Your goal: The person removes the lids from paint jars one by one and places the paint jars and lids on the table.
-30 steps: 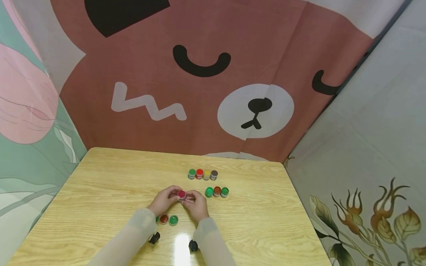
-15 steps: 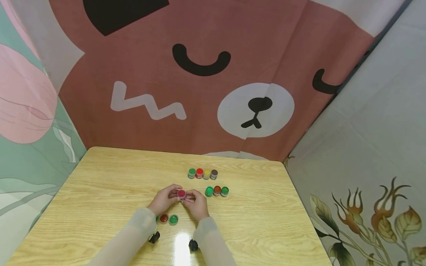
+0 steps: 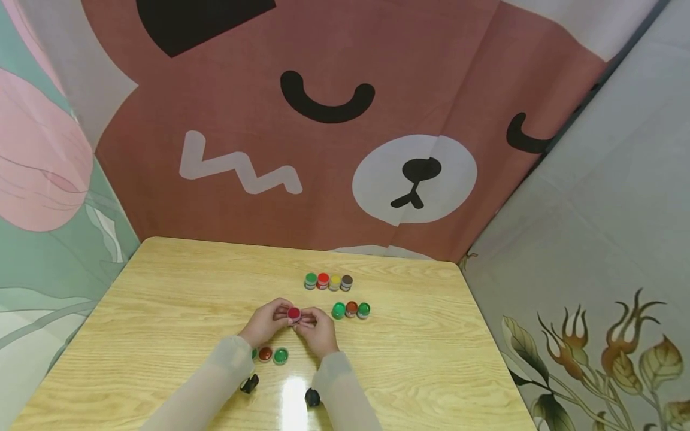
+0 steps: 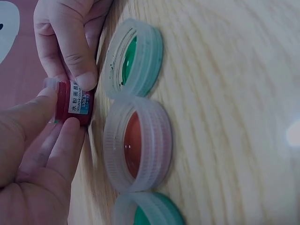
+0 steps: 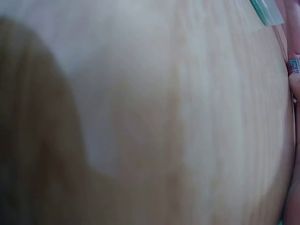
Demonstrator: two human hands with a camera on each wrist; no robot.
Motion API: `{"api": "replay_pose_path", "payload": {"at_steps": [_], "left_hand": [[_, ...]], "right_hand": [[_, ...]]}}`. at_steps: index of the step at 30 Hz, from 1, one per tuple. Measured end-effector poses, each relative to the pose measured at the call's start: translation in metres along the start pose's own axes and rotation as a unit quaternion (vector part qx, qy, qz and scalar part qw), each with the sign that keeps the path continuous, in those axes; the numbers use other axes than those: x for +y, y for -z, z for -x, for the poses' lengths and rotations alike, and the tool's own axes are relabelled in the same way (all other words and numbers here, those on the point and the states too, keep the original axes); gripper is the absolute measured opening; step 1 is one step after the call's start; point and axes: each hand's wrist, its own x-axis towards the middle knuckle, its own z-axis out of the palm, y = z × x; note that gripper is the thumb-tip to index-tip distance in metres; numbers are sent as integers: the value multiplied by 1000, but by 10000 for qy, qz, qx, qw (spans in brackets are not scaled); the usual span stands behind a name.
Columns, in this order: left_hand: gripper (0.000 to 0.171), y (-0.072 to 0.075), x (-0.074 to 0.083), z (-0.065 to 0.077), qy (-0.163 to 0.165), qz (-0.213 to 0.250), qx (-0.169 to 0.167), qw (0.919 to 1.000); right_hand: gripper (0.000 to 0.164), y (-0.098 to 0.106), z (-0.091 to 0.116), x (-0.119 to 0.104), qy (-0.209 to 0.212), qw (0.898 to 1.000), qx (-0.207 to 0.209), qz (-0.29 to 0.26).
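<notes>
Between both hands is a small red gouache paint jar (image 3: 293, 315), its printed label and clear cap showing in the left wrist view. My left hand (image 3: 266, 323) pinches it at the cap and upper side from the left. From the right, the thumb and fingers of my right hand (image 3: 319, 333) grip its body, close over the wooden table. Nearer the body lie clear caps with paint inside: a red-brown cap (image 4: 136, 145) between a green cap (image 4: 133, 58) and another green cap (image 4: 149, 209). The right wrist view catches only a sliver of the jar (image 5: 294, 66).
Right of the hands stand a green jar (image 3: 338, 310), a brown jar (image 3: 351, 309) and another green jar (image 3: 363, 310). A row behind holds a green jar (image 3: 311, 281), a red jar (image 3: 323, 281), a yellow jar (image 3: 335, 282) and a dark brown jar (image 3: 347, 282).
</notes>
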Motion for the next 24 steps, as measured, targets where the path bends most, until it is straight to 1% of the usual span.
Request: {"api": "replay_pose_path", "payload": {"at_steps": [4,8,10,13,15,17,20,21,24], "left_hand": [[35,0,0,0,52,87,-115,9999],[43,3,0,0,-6,50,-315,9995],[45,5,1,-1,-76,-152,-382,9991],[43,9,5,-4,-328,-712,-473,9958],[40,11,9,-6,-547,-1168,-525,9903],[36,14,14,-8,-772,-1568,-630,9826],[33,15,22,-12,-1084,-2108,-828,9680],[32,15,24,-14,-1141,-2276,-883,9630],[25,14,32,-18,-1489,-2747,-1034,9443]], "right_hand": [[26,0,0,-1,-38,10000,39,5],[26,-1,1,-2,-55,9999,79,48],[26,-1,1,-2,-68,9999,92,59],[26,-1,2,-4,-88,9999,100,49],[26,0,2,-4,-102,9999,105,36],[27,0,3,-5,-52,9999,109,46],[27,0,3,-6,-8,9999,116,78],[27,1,3,-6,0,9999,118,98],[26,0,3,-7,-19,9999,117,100]]}}
